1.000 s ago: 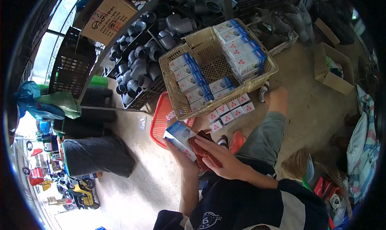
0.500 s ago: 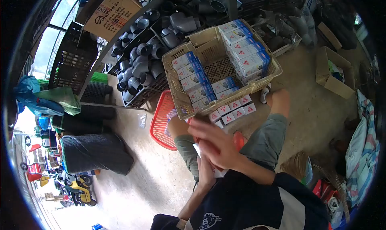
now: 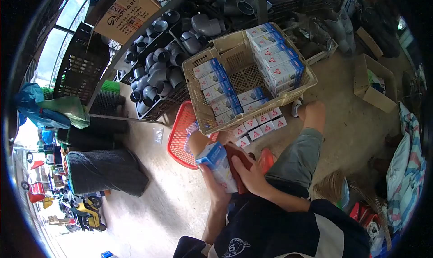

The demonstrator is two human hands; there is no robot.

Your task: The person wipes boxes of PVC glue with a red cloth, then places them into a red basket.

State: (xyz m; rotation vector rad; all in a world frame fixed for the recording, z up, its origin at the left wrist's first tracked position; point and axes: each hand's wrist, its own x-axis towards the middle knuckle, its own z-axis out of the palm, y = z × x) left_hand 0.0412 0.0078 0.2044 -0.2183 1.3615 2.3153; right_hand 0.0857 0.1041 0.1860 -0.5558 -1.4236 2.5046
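My left hand [image 3: 216,188] is wrapped round a small blue-and-white carton [image 3: 219,168], held tilted above my lap. My right hand [image 3: 253,179] grips a flat reddish-brown piece [image 3: 240,165], like a cloth or pad, against the carton's right side; I cannot make out its exact kind. Beyond my hands stands a beige plastic crate [image 3: 252,119] with similar cartons [image 3: 218,84] stacked along its left and right sides. More small white boxes [image 3: 255,133] with red marks sit in rows on the floor by its near edge.
A red basket [image 3: 177,143] stands left of the crate, partly behind my leg. Grey pipe elbows [image 3: 158,73] fill black crates at the back left. A rolled dark mesh [image 3: 108,172] lies on the left, an open cardboard box [image 3: 376,93] on the right.
The carton has come up and turned, so its blue end now shows. My right hand, blurred over it before, has drawn back to the carton's right side with the reddish-brown piece.
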